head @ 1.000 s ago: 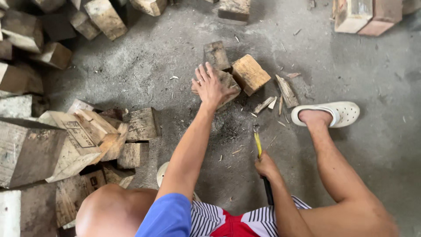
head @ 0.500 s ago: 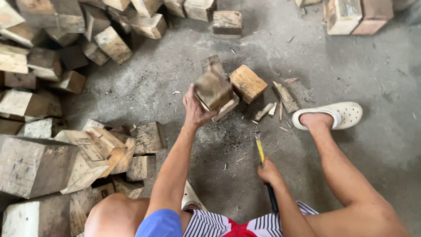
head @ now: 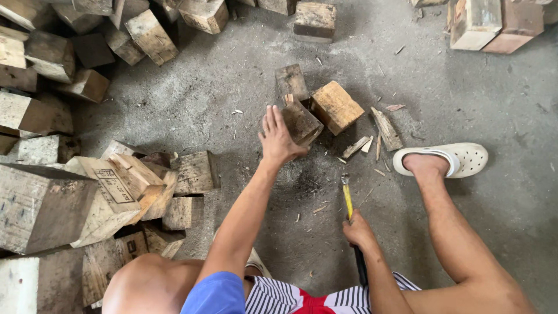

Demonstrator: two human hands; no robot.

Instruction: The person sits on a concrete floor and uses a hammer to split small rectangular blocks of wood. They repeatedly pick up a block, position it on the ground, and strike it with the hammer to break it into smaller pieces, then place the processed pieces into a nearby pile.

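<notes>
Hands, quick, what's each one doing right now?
Left hand: fingers spread against a dark wood block, gripping its side.
Right hand: closed around a yellow-handled tool, its tip at the floor.

The person wears a blue short sleeve (head: 216, 292) on the left arm, with both forearms bare. Black-and-white striped shorts (head: 273, 298) with a red panel (head: 306, 304) cover the lap. The bare legs end, on the right foot, in a white perforated clog (head: 459, 158).

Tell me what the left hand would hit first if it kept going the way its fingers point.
The left hand points up-frame, already against the dark wood block. Straight on, its fingers probably meet the smaller block behind, though depth is unclear.
</notes>
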